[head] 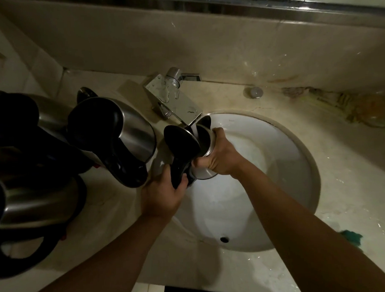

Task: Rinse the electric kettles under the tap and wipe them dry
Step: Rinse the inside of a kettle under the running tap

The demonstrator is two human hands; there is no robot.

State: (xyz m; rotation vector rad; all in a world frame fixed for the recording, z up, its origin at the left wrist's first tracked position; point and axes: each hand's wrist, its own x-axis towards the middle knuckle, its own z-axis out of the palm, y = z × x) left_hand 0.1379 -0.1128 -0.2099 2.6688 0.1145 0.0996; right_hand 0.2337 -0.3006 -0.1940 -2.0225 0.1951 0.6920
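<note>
I hold a steel electric kettle (205, 145) over the white sink (292, 164), under the chrome tap (174, 102). Its black lid (180, 142) stands open and water runs into its mouth. My left hand (161, 195) grips the kettle's black handle. My right hand (220, 155) wraps around the steel body. Three more steel kettles with black lids and handles stand on the counter at the left: one (112, 135) beside the tap, one (46, 111) behind it, and one (34, 214) at the near left.
The beige stone counter (341, 184) surrounds the sink. A green cloth (352, 238) lies at the right near my right forearm. A small round cap (254, 91) and a crumpled cloth (343, 103) sit along the back wall. The sink overflow hole (224, 239) faces me.
</note>
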